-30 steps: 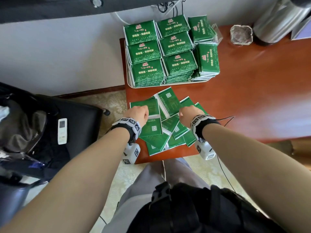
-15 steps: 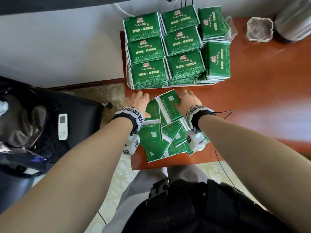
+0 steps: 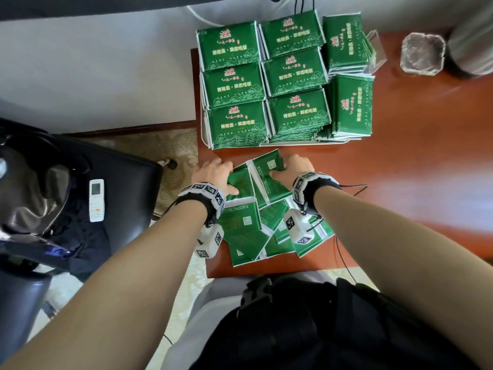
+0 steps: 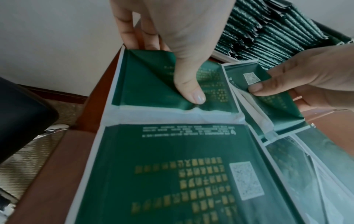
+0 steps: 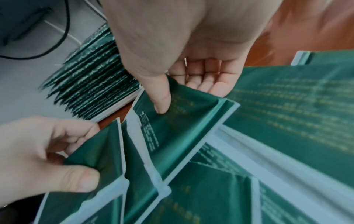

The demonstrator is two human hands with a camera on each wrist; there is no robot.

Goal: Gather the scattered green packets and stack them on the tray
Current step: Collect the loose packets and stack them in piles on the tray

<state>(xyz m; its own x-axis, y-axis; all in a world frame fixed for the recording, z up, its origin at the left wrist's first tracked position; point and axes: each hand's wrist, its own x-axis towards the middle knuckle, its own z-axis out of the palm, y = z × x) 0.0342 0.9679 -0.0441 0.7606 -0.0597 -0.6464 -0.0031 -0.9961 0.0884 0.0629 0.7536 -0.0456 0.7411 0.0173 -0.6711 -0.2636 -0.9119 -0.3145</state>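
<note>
Head view, hands: the left hand point(image 3: 214, 173) and the right hand point(image 3: 293, 169) each sit at the far end of the heap of loose flat green foil packets with white sealed edges point(image 3: 266, 217), which lies on the red-brown wooden table point(image 3: 400, 182) just in front of the white tray point(image 3: 204, 132).
Head view, tray: rows of stacked green packets point(image 3: 266, 84) already fill it; the stacks at its right side look less even.
Head view, surroundings: a clear faceted glass dish point(image 3: 422, 53) stands at the far right of the table, and a white remote control point(image 3: 96, 200) lies on the black chair point(image 3: 128, 188) to the left.
Left wrist view, grip: the left hand's thumb presses down on the far-left packet point(image 4: 153, 84) with the fingers curled over its far edge, so the foil puckers; it is a narrow pinch on that one packet.
Right wrist view, grip: the right hand's thumb is on top of the neighbouring packet point(image 5: 180, 121) and the fingers are cupped under its lifted edge, so it is pinching that packet.
Risk, slipping: the foil looks slick, and a one-corner pinch could let a packet slide out on the lift.
Risk, dragging: the packets overlap, so lifting one may pull others toward the near table edge.
Risk, toppling: a careless drop on the tall stacks could tip them.
</note>
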